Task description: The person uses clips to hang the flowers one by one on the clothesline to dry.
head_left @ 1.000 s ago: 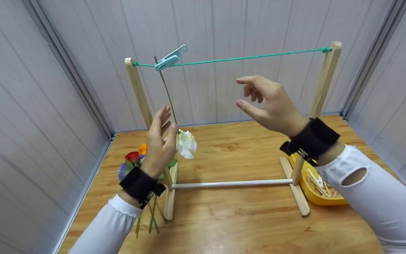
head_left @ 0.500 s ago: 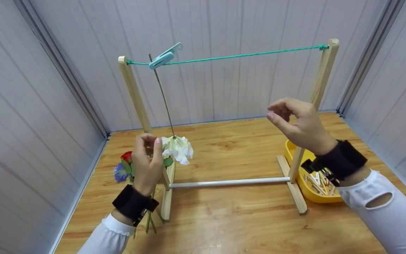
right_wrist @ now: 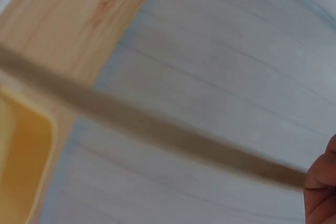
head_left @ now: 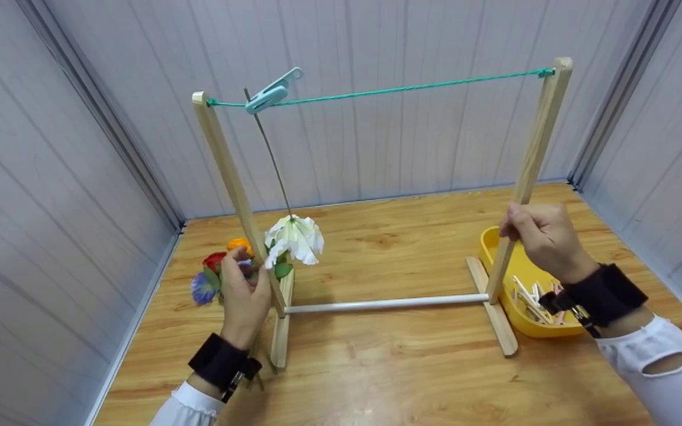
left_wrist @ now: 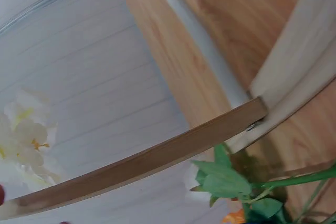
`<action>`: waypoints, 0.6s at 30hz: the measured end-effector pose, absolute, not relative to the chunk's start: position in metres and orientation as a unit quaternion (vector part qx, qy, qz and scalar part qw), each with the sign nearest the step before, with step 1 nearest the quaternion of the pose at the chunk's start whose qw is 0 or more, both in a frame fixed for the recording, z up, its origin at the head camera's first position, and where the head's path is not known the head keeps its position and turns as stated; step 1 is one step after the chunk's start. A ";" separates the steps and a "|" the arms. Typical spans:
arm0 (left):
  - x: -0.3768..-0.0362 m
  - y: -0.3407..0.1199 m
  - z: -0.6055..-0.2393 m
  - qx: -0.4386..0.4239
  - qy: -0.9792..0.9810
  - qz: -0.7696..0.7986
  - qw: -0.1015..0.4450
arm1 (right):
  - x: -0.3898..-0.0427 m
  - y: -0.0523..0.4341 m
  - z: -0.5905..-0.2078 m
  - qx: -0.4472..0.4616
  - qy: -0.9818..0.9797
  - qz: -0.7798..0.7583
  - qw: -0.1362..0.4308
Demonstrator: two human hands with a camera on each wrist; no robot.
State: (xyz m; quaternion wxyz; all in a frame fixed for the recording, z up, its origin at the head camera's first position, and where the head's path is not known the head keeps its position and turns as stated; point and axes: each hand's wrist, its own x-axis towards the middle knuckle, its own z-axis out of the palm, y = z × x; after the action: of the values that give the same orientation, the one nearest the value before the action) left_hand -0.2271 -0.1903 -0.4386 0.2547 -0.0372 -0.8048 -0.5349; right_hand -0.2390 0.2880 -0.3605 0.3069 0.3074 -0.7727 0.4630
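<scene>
A white flower [head_left: 298,239] hangs head down by its long stem [head_left: 272,157]. A light blue clothespin [head_left: 267,98] clips the stem to the green rope [head_left: 412,89], near the left post [head_left: 222,151]. My left hand [head_left: 246,299] is beside that post's lower part, fingers loosely bent, thumb apart, nothing held. Behind it lie a red flower [head_left: 214,260], a purple flower [head_left: 202,289] and an orange flower [head_left: 238,244], their stems partly hidden. My right hand [head_left: 545,239], fingers curled in with nothing seen in them, overlaps the right post [head_left: 535,148]; contact cannot be told.
A yellow basket [head_left: 530,329] with several clothespins [head_left: 535,303] stands behind and right of the right post, below my right hand. A white rod [head_left: 385,305] joins the wooden feet of the frame. Panelled walls [head_left: 376,148] enclose the wooden table [head_left: 388,367].
My right hand has moved right and down from beneath the rope to the right post, its fingers curling in. The left hand has dropped from the hanging flower's stem toward the lying flowers.
</scene>
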 end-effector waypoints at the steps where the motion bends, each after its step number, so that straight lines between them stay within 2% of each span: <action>1: -0.227 -0.191 -0.441 -0.035 -0.816 -0.529 0.230 | -0.239 0.293 -0.365 0.297 -0.775 0.467 0.304; 5: -0.227 -0.193 -0.447 -0.038 -0.842 -0.515 0.155 | -0.243 0.310 -0.384 0.270 -0.779 0.466 0.322; 8: -0.225 -0.195 -0.452 -0.050 -0.854 -0.500 0.135 | -0.249 0.322 -0.394 0.251 -0.799 0.435 0.331; 10: -0.224 -0.196 -0.454 -0.061 -0.856 -0.496 0.133 | -0.253 0.328 -0.399 0.223 -0.834 0.400 0.308; 14: -0.223 -0.199 -0.457 -0.091 -0.855 -0.491 0.139 | -0.262 0.338 -0.406 0.153 -0.925 0.301 0.175; 18: -0.223 -0.201 -0.457 -0.113 -0.853 -0.490 0.140 | -0.276 0.345 -0.418 0.144 -0.962 0.229 0.022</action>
State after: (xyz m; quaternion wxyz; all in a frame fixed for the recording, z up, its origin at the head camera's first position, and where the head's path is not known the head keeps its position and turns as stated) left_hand -0.2231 -0.2011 -0.4574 0.1402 -0.1132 -0.8531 -0.4896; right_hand -0.2765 0.3447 -0.4184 0.0218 0.1441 -0.9624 0.2293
